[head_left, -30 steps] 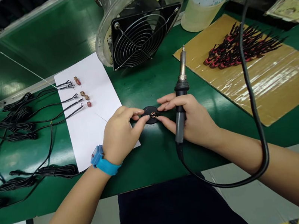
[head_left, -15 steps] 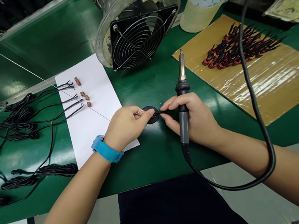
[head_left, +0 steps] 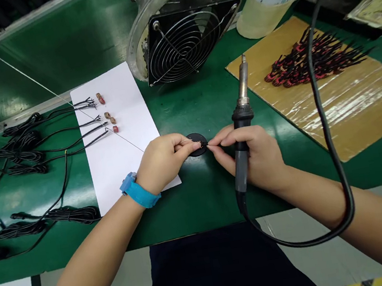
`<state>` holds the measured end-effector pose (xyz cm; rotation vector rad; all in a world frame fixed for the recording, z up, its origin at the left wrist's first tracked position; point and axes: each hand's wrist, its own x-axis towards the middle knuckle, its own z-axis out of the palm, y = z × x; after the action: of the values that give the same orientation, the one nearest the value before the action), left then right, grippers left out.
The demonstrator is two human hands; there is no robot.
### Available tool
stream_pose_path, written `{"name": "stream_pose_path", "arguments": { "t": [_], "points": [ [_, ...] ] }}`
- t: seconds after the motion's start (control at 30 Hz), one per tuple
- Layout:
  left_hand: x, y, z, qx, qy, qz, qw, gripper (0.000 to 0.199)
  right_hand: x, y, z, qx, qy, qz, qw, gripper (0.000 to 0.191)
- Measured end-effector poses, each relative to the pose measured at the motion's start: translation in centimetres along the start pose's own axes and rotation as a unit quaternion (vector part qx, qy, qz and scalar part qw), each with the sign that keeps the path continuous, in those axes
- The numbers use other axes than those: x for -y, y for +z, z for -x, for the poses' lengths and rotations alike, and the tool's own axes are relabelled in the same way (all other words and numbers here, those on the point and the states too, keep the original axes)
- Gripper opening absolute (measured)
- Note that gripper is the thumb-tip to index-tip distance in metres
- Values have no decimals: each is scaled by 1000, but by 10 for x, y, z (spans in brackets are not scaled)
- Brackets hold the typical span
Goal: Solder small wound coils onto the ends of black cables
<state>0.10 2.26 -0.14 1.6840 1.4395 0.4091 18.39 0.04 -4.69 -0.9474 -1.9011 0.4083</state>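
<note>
My left hand (head_left: 163,162) is closed, thumb and fingers pinching a thin solder wire (head_left: 125,139) that comes down from the upper left. Its fingertips are over a round black disc (head_left: 197,152) on the green bench, with small copper-coloured bits at the disc's middle. My right hand (head_left: 260,154) holds a soldering iron (head_left: 243,113), its metal tip pointing up and away from the disc. With thumb and forefinger, the same hand also pinches a small dark piece at the disc's right edge. The fingertips hide most of that piece.
Coiled black cables (head_left: 28,149) lie at left, their stripped ends on a white sheet (head_left: 126,172) beside small copper and red coils (head_left: 100,98). A fan with a wire guard (head_left: 183,50) stands behind. At right, red-and-black parts (head_left: 312,61) sit on a brown board (head_left: 350,118), near a tape roll (head_left: 269,5).
The view has shifted slightly. Both hands stay at the disc, and the right fingertips are now a little closer to the left ones. The iron leans slightly more to the right.
</note>
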Motion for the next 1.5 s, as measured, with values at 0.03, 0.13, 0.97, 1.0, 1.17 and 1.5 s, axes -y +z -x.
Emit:
{"name": "stream_pose_path", "arguments": {
  "t": [0.03,0.13,0.97,1.0,1.17,1.5],
  "points": [
    [0,0,0,-2,3,1,1000,24,-1,0,2,5,-8,7,1000,25],
    [1,2,0,-6,8,-1,1000,23,-4,0,8,23,-36,30,999,25],
    [12,-11,10,-18,12,22,1000,25,6,-7,-1,-42,-133,189,972,29],
    [11,-13,12,-26,14,21,999,25,4,-7,-1,-49,-84,159,982,29],
    [9,-24,20,-74,15,11,997,19,-4,-3,0,-36,33,17,999,31],
    [3,-18,30,-62,2,-187,980,18,-4,1,1,-6,-8,-28,1000,39]
  ]
}}
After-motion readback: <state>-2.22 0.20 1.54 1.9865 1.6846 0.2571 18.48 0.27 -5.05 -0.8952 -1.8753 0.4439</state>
